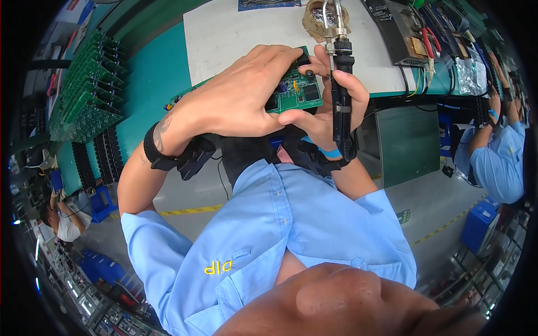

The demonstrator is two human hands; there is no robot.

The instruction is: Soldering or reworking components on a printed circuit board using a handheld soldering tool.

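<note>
A green circuit board [302, 96] with black, yellow and dark blue parts is between my two hands over the near edge of the bench. My left hand [238, 95] lies across it, fingers reaching to its far edge and thumb at its near side, hiding much of the board. At the board's right edge, my right hand [330, 109] grips it, the thumb near the close corner and a fingertip by a small black part. A black-handled soldering iron [342, 101] with metal tubes at its far end stands roughly upright in the right hand's fingers.
A white sheet [218, 39] covers part of the green bench [148, 75]. Several green boards [89, 84] stand in a rack at left. Beyond the iron sits a tape-wrapped round holder [314, 25]. A metal box [400, 33] and red-handled pliers [430, 42] are at right. A co-worker [496, 159] sits farther right.
</note>
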